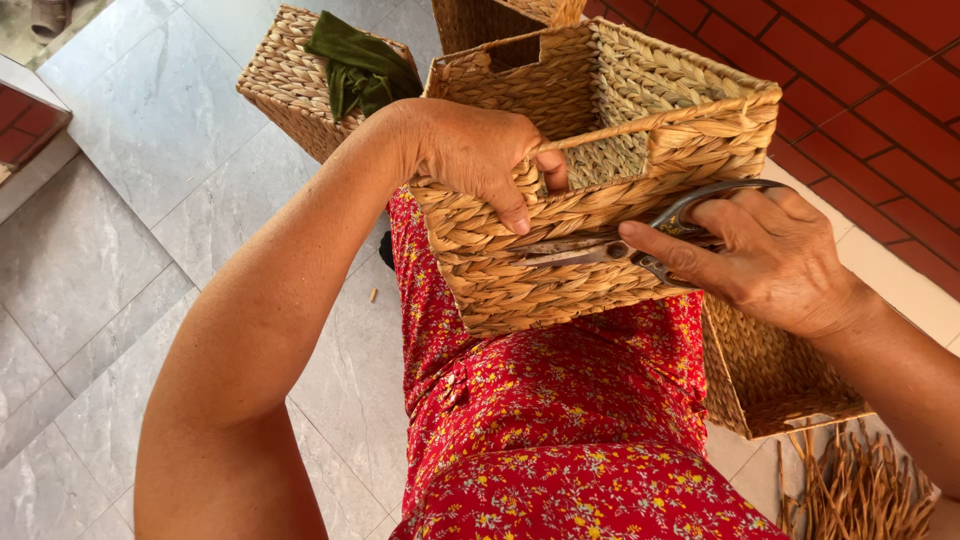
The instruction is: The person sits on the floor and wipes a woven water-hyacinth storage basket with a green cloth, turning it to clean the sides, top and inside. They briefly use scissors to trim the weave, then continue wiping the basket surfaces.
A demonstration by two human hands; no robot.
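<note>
A rectangular woven straw basket rests tilted on my lap, over a red flowered dress. My left hand grips the basket's near rim, with the fingers hooked through its handle hole. My right hand holds a pair of metal scissors by the handles. The blades lie flat against the basket's braided side wall, pointing left toward my left thumb.
Another woven basket with a green cloth on it stands on the grey tiled floor. A third basket sits by my right side, above a pile of loose straw strands. Red tiles lie to the right.
</note>
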